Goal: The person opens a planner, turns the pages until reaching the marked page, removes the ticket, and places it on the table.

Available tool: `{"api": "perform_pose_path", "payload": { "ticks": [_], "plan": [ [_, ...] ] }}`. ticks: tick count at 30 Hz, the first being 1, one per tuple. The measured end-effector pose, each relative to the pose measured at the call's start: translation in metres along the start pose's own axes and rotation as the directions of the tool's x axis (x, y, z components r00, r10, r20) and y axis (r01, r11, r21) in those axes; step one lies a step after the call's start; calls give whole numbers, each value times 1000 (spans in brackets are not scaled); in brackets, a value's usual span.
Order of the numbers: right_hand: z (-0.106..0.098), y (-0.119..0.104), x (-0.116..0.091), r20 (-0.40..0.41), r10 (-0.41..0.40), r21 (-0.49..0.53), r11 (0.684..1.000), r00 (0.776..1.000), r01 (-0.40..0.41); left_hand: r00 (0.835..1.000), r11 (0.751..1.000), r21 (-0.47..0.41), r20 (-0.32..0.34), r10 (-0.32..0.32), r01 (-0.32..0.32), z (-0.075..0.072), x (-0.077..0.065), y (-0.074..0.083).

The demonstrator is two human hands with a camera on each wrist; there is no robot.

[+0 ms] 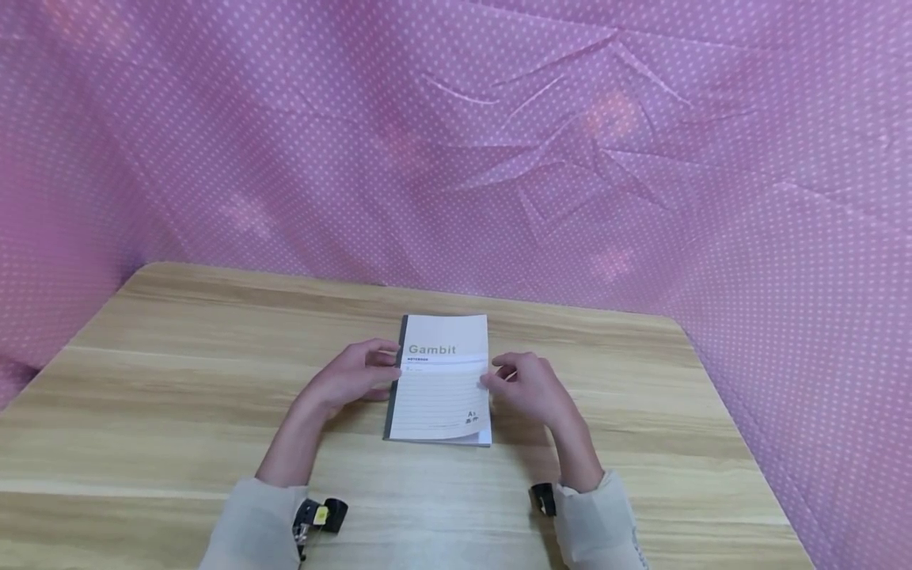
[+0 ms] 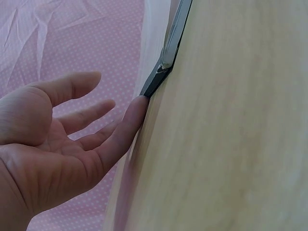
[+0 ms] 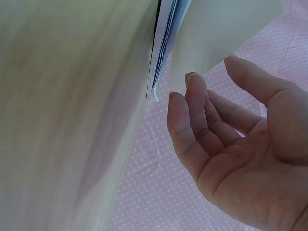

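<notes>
A notebook (image 1: 442, 380) was seen lying on a wood-grained worktop (image 1: 214, 380), between the two hands and set towards the far edge. Its pale cover (image 1: 435, 336) was printed with "Gambit" in large letters, with "NOTEBOOK" in smaller type beneath, and its left side was bound by a dark spine (image 1: 396, 380). The lower right corner of the cover was raised, so that a strip of the pages (image 1: 484, 436) was exposed.

The left hand (image 1: 349, 376) was held beside the spine with its fingers loosely spread; in the left wrist view the spine was touched by one fingertip, and nothing was gripped. The right hand (image 1: 527, 388) was held at the opposite edge, its fingers gently bent and its thumb parted from them. The edge of the cover was met by the thumb, but how firmly it was pressed could not be told.

Both forearms were covered by pale sleeves (image 1: 256, 522), and a small black device was worn at the left wrist (image 1: 335, 514) and at the right. The worktop was surrounded by pink cloth (image 1: 356, 158) patterned with white dots and creased at the back.
</notes>
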State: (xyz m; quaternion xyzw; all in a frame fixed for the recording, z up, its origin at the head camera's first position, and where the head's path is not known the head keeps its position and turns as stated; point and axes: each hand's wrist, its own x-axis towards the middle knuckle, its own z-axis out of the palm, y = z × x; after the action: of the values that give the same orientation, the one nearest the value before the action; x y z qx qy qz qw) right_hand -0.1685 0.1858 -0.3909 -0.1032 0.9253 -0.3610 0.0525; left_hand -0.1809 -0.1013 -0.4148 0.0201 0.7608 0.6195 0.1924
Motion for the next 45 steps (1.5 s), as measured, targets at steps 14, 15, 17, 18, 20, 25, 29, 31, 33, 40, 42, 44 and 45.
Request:
{"api": "perform_pose_path", "payload": {
  "ticks": [14,15,17,18,20,25,29,31,33,40,42,44,45],
  "plan": [
    [2,-7,1,3,-136,30,990,991,135,999,999,35,26,24,-25,-2,3,1],
    [1,-7,1,0,-138,35,990,990,138,999,999,36,27,28,-29,-2,4,1],
    [1,-9,2,-1,-143,46,989,990,143,999,999,39,29,32,-33,-2,4,2],
    [1,-9,2,-2,-146,55,988,989,146,999,999,39,27,31,-32,-3,4,2],
    [2,-11,2,5,-154,76,985,988,153,999,999,38,22,26,-27,-4,4,3],
    [5,-14,2,15,-172,102,980,985,170,1000,999,39,12,14,-14,-5,3,3],
    [7,-17,1,-19,-166,94,981,986,167,1000,999,32,12,19,-19,-5,2,4],
    [8,-19,2,-40,-163,92,982,986,167,1000,999,29,13,20,-20,-5,2,5],
    [11,-20,3,-60,-170,88,981,984,175,1000,999,29,16,20,-21,-5,2,5],
    [15,-25,7,-32,-176,90,980,984,178,999,999,21,23,31,-31,-8,6,6],
    [16,-25,8,-22,-193,100,976,981,194,999,999,19,20,41,-42,-10,7,6],
    [17,-26,10,-13,-213,109,971,977,213,998,998,21,19,60,-61,-11,7,6],
    [18,-26,11,-8,-226,109,968,974,225,997,997,24,18,71,-72,-12,7,6]
  ]
}}
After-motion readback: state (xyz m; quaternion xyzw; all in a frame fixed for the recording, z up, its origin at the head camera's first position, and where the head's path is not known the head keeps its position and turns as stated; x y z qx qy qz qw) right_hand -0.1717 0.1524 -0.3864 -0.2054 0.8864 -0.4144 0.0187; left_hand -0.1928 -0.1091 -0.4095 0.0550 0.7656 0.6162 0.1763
